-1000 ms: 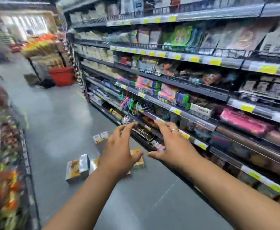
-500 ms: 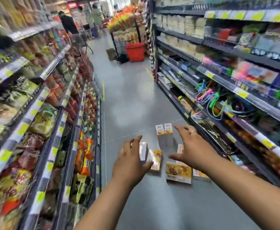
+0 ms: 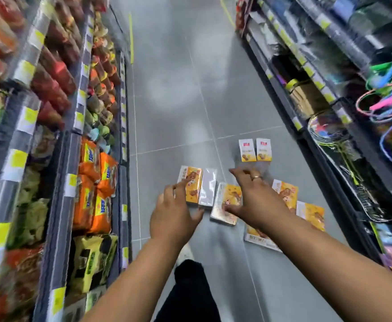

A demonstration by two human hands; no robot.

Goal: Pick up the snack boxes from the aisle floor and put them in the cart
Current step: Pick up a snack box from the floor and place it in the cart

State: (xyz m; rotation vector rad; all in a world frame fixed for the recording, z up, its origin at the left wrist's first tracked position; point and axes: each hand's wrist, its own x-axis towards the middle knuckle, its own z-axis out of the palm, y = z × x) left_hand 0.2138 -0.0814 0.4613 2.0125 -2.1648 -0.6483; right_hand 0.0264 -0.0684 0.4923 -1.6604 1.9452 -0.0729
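Yellow snack boxes (image 3: 195,191) are lying scattered on the grey aisle floor (image 3: 178,101), two upright boxes (image 3: 255,150) standing just beyond. A person's left hand (image 3: 174,217) and right hand (image 3: 256,201) are reaching over them, fingers spread wide and holding nothing, seemingly to gather several at once. Stocked shelves (image 3: 58,135) are flanking the aisle; no cart is showing.

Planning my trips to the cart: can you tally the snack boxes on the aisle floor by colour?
White snack boxes, upright: 2
Yellow snack boxes: 5, one partly hidden
Total: 7. The silver face beside the leftmost yellow one may be its side or another box; cannot tell.
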